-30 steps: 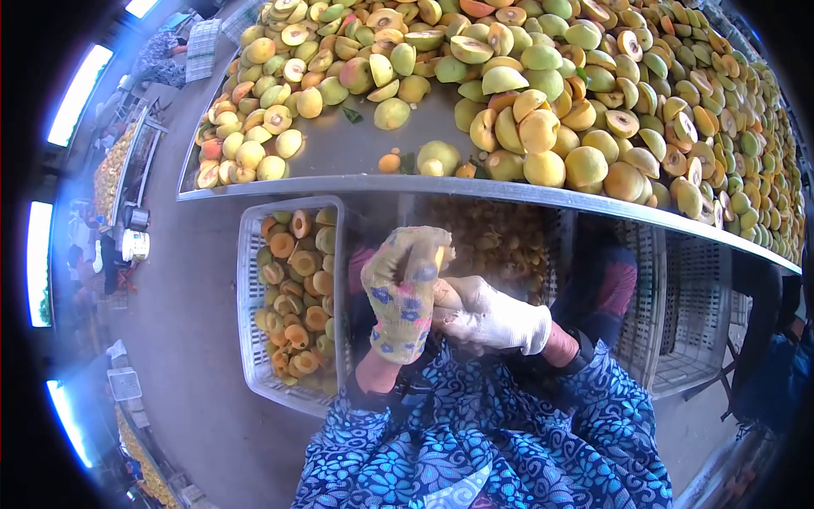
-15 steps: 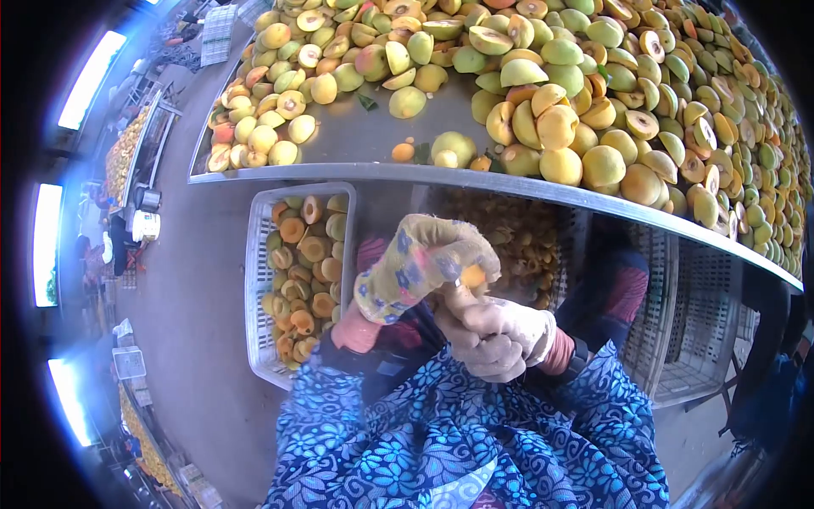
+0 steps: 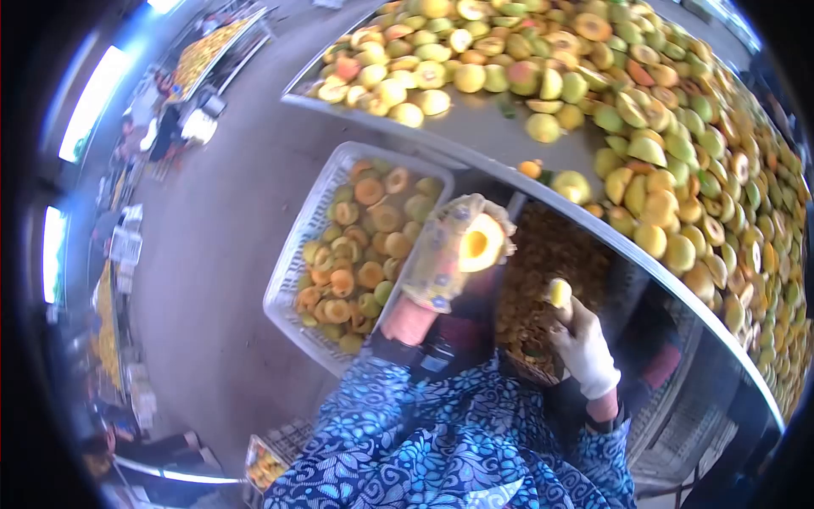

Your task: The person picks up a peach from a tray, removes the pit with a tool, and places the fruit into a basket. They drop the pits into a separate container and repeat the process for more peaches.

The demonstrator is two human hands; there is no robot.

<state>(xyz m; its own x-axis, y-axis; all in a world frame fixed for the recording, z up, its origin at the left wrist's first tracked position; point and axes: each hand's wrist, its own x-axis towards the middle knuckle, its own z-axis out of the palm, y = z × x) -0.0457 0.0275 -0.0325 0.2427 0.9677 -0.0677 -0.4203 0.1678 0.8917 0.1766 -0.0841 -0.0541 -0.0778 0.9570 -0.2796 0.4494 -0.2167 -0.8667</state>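
My left hand (image 3: 437, 254), in a patterned cloth glove, is closed around a peach half (image 3: 481, 243) whose cut face and hollow centre point up. It hangs at the right side of a white plastic basket (image 3: 292, 254) of peach halves (image 3: 370, 273). My right hand (image 3: 587, 352), in a white glove, has its fingers pinched, with a small pale-yellow piece (image 3: 559, 293) at the fingertips. What exactly that piece is, I cannot tell. Under the right hand is a container of brownish scraps (image 3: 530, 318), partly shaded by the table.
A metal-edged table (image 3: 471, 153) heaped with cut peaches (image 3: 678, 195) runs across the top and right. Beneath its right part stands a plastic crate (image 3: 678, 433). Grey floor (image 3: 212, 254) lies to the left, with another fruit-laden table (image 3: 212, 55) farther off.
My hands have come apart: the left moved left towards the basket with the peach half, the right moved right over the scraps. The whole view has also turned.
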